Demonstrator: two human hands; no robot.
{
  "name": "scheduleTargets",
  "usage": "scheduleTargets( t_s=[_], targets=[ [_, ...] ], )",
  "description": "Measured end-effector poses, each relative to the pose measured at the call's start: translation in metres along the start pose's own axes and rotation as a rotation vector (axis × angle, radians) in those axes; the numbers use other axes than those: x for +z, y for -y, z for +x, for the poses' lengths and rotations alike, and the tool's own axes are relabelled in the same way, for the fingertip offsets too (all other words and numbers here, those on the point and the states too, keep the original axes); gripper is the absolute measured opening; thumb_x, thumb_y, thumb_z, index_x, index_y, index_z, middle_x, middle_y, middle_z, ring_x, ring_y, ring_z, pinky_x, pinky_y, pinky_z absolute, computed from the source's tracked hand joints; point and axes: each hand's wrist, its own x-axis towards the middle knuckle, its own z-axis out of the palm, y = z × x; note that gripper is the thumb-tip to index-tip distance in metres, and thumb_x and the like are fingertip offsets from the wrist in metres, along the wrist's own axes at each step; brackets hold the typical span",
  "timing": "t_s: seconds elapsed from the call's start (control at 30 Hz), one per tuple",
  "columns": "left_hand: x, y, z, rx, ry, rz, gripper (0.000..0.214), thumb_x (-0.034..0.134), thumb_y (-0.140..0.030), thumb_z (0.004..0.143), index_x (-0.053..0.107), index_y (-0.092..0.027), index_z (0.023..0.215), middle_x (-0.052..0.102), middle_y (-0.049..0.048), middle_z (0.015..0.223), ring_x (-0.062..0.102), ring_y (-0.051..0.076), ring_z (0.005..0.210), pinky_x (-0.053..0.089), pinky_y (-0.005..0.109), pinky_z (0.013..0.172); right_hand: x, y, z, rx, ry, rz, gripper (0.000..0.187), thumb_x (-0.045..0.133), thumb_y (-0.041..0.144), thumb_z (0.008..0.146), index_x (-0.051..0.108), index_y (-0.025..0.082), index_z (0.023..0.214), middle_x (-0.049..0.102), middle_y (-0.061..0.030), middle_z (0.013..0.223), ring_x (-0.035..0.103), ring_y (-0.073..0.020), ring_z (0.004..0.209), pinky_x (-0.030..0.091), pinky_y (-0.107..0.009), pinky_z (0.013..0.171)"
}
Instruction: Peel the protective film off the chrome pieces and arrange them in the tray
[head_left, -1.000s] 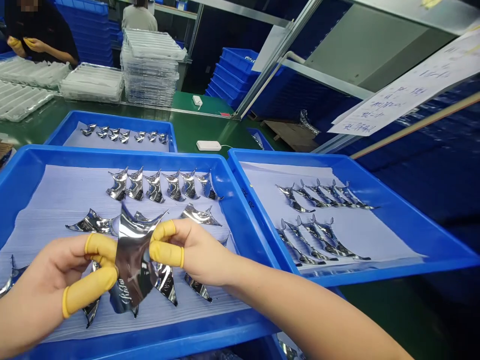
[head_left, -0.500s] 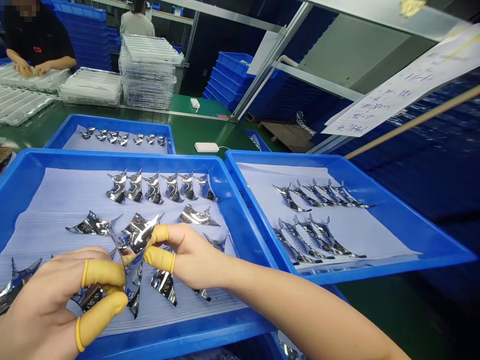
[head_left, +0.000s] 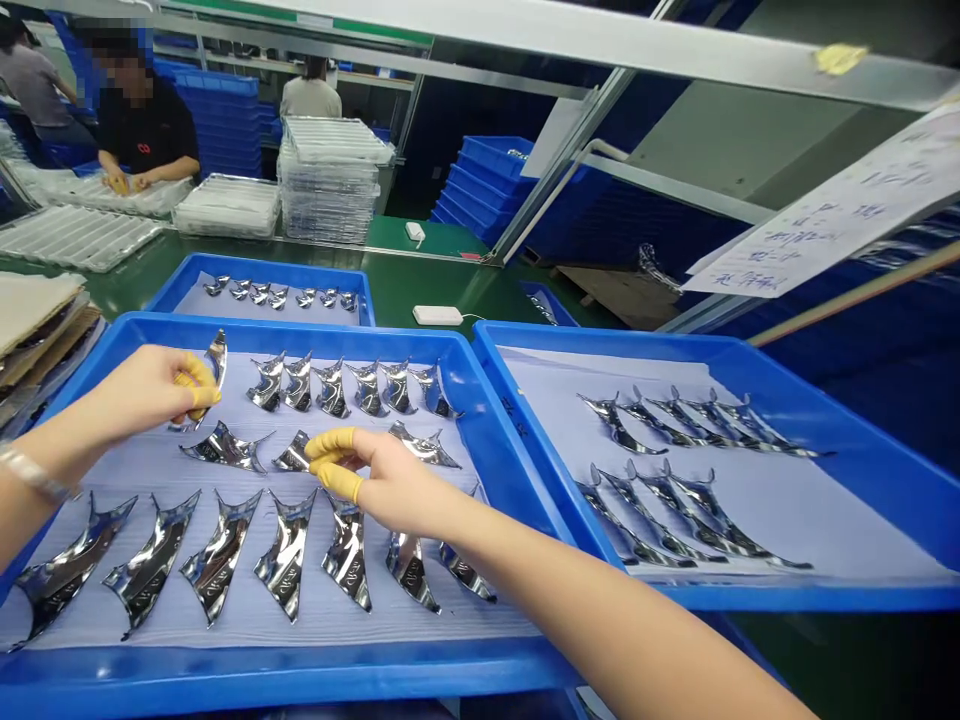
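My left hand [head_left: 161, 388], with yellow finger cots on thumb and fingers, pinches a curved chrome piece [head_left: 217, 362] held near upright over the back left of a blue tray [head_left: 315, 665]. Over the middle of that tray, my right hand [head_left: 364, 468], also in yellow cots, has thumb and index fingertips closed at another chrome piece [head_left: 292, 452]; the fingers hide its right part. Beside it lie a chrome piece [head_left: 225, 447] on the left and one [head_left: 427, 445] on the right. Rows of similar pieces [head_left: 282, 555] rest on white paper in front and behind.
A second blue tray [head_left: 720, 595] with slimmer chrome pieces stands at the right. A smaller blue tray [head_left: 262, 262] sits behind. Cardboard sheets [head_left: 37, 310] lie at the left. Farther back, a co-worker [head_left: 150, 130] works near stacked clear trays [head_left: 330, 180]. A metal bar [head_left: 525, 40] crosses overhead.
My left hand has moved from the front to the back left with a chrome piece. My right hand has let go of that piece and lowered to another in the middle row. The view has shifted.
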Motion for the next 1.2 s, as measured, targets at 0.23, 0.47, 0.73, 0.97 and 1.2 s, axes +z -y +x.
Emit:
scheduleTargets(
  t_s=[0.23,0.47,0.73,0.97,1.2],
  targets=[
    [0.018,0.014,0.069,-0.257,0.083,0.686,0.021,0.067,-0.036,0.092,0.068,-0.015,0.095,0.071,0.0037,0.093,0.069,0.019,0.082,0.057,0.036,0.075,0.000,0.000,0.001,-0.007,-0.006,-0.083,0.013,0.065,0.017,0.087,0.072,0.017,0.098,0.072,-0.0064,0.094,0.064,-0.0168,0.083,0.056,-0.038,0.082],
    [0.014,0.009,0.040,-0.092,0.135,0.866,0.030,0.063,-0.040,0.093,0.067,-0.016,0.111,0.072,0.0056,0.099,0.069,0.022,0.089,0.055,0.041,0.081,-0.002,0.001,-0.002,-0.015,0.050,-0.125,0.015,0.064,0.020,0.088,0.072,0.016,0.100,0.074,-0.0089,0.101,0.065,-0.0178,0.086,0.056,-0.039,0.085],
    [0.054,0.010,-0.019,0.358,0.353,0.938,0.016,0.067,-0.027,0.085,0.077,-0.022,0.096,0.079,0.0098,0.094,0.072,0.029,0.090,0.050,0.036,0.073,0.000,0.003,-0.004,-0.038,0.099,-0.163,0.015,0.063,0.019,0.088,0.072,0.015,0.099,0.075,-0.0082,0.097,0.066,-0.0182,0.084,0.055,-0.038,0.084],
    [0.079,0.018,-0.019,0.498,0.250,1.031,0.022,0.068,-0.036,0.088,0.071,-0.014,0.088,0.073,0.0056,0.081,0.069,0.023,0.081,0.053,0.040,0.074,0.003,0.006,-0.006,-0.037,0.083,-0.180,0.015,0.062,0.015,0.087,0.073,0.015,0.098,0.075,-0.0072,0.096,0.066,-0.0174,0.084,0.054,-0.034,0.083],
    [0.059,0.017,-0.023,0.509,0.018,0.928,0.029,0.051,-0.027,0.090,0.074,-0.015,0.078,0.075,0.0127,0.074,0.071,0.030,0.072,0.054,0.040,0.065,0.003,0.011,-0.010,-0.028,0.065,-0.181,0.016,0.063,0.016,0.088,0.073,0.014,0.101,0.075,-0.0078,0.099,0.068,-0.0180,0.088,0.055,-0.033,0.082]
  ],
)
